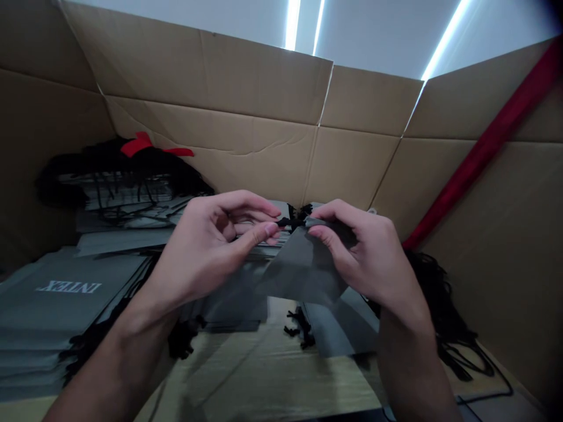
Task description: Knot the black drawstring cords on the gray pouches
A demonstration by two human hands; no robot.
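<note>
Forearms: your left forearm (105, 363) and right forearm (411, 369) lie nearest the camera, rising from the bottom edge with the work between and beyond them.
Left hand (224, 243): your thumb and fingertips make a narrow pinch on the black cord (288, 223); the other fingers curl loosely behind.
Right hand (358, 246): your thumb and forefinger are closed on an edge of the grey bag (303, 269), nipping the cloth where the cord meets it.
Grey bag: it hangs from your right hand, ahead of you, its panel spreading down and leftward below the pinch, over the table (264, 375).
Cord line: the short visible length runs side to side, about level, across the small gap between your hands. It lies to the right of your left fingertips and to the left of your right ones. Your left hand is nearer its free end, your right nearer the cloth. Whether it is knotted, you cannot tell from this blur.
Left side: a bag stack (65, 293) lettered INTEX, upside down to you; behind it, a second pile (127, 193) under black cords, with a red strip (141, 143) on top.
Right side: a heap of cords (440, 310) beside your forearm, and a red band (479, 152) slanting down the cardboard wall (246, 135).
</note>
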